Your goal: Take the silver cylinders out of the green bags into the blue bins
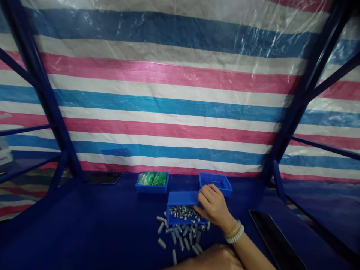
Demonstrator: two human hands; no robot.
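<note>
My right hand (214, 205), with beaded bracelets on its wrist, is closed over the right side of a small blue bin (184, 198). The bin seems tilted towards me, and many small shiny metal screws or similar fasteners (184, 212) lie along its near side. On the table just in front of it, several grey metal cylinders (177, 232) are scattered, some touching the bin. Low at the bottom edge, my left hand (218, 258) shows only its back, near the closest cylinders. Its fingers are hidden, so I cannot tell what they hold.
Behind stand a blue bin (152, 189) with green and clear plastic bags and another blue bin (216, 183). A dark phone (102, 179) lies back left; a long black flat device (272, 236) lies right. Blue frame posts (292, 112) and a striped sheet (168, 112) bound the table.
</note>
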